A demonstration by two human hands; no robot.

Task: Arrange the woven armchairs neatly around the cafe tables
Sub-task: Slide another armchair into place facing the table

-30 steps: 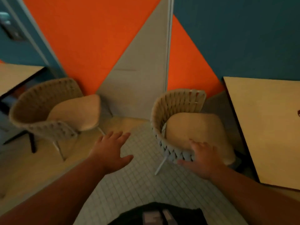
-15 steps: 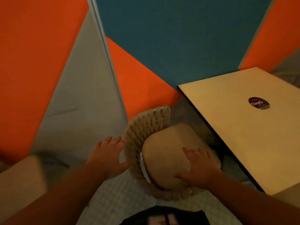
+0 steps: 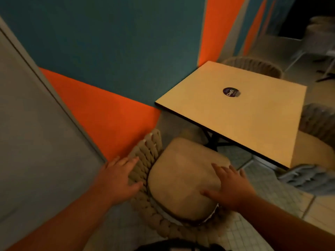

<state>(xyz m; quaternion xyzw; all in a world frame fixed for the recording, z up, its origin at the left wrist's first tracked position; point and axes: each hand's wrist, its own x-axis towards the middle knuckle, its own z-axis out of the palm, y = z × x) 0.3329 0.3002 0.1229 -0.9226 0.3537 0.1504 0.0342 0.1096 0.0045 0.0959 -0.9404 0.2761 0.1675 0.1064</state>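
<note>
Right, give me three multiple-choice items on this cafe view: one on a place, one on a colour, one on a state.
1. Where does the left hand rest?
A. on the woven chair back
B. on the tabletop
C. on the wall

2. What colour is the round sticker on the table?
A. white
B. dark purple
C. green

3. How are the right hand's fingers over the seat cushion?
A. clenched in a fist
B. pinching a corner
C. spread flat

Answers: 1 A, the palm lies on the weave; 2 B, it shows dark against the pale top; 3 C, the fingers lie splayed on the cushion.
</note>
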